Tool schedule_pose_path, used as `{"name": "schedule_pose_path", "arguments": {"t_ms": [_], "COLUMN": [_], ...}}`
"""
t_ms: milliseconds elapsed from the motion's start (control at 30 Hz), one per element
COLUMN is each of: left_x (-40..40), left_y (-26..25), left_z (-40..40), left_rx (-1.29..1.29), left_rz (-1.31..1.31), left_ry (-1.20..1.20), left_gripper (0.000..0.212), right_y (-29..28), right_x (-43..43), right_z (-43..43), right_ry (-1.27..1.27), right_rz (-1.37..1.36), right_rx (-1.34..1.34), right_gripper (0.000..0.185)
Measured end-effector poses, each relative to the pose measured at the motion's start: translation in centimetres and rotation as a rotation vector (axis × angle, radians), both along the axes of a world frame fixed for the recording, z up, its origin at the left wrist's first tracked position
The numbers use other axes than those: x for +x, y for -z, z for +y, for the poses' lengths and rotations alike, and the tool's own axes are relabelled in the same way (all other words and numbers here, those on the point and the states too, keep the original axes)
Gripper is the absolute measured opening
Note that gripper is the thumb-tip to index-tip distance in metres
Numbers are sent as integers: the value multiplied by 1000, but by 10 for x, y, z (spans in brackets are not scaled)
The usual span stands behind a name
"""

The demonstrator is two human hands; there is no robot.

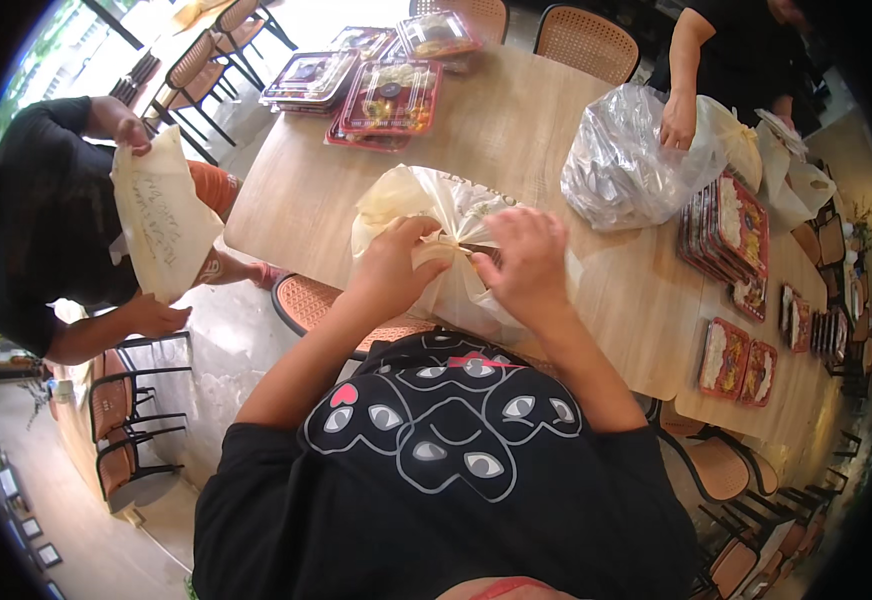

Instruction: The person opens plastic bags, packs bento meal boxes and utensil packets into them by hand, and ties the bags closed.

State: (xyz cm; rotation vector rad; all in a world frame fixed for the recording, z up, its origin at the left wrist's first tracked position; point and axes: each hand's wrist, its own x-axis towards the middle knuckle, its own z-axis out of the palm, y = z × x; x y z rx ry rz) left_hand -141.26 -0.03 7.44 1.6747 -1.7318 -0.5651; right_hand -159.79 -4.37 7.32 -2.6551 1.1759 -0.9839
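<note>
A pale plastic bag [473, 292] with faint printing stands on the wooden table [515, 97] right in front of me, its top gathered into a bunch. My left hand [395, 259] is at the left of the gathered neck, with thumb and fingers curved about it; whether they pinch the plastic is not clear. On the other side, my right hand [526, 251] is slightly blurred, its thumb close to the neck and its fingers raised over the bag. The bag's contents are hidden.
Stacked meal boxes with clear lids [391, 97] sit at the far left of the table. At the right, a person's hand [678, 120] touches a large clear bag [608, 165] beside more boxes [740, 225]. Another person at left holds a bag with writing [162, 217].
</note>
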Motion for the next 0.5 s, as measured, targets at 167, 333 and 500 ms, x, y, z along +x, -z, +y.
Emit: {"name": "schedule_pose_path", "arguments": {"t_ms": [167, 333, 500], "left_x": [23, 46, 14], "left_y": [-45, -31, -54], "left_z": [-2, -32, -34], "left_rx": [-580, -254, 431], "left_rz": [-473, 254, 1464], "left_ry": [-211, -88, 395], "left_gripper": [45, 50, 48], "right_y": [-31, -5, 12], "right_x": [-59, -73, -95], "right_z": [15, 22, 12], "right_ry": [294, 307, 210], "right_rz": [99, 200, -423], "right_rx": [367, 567, 773], "right_gripper": [52, 44, 16]}}
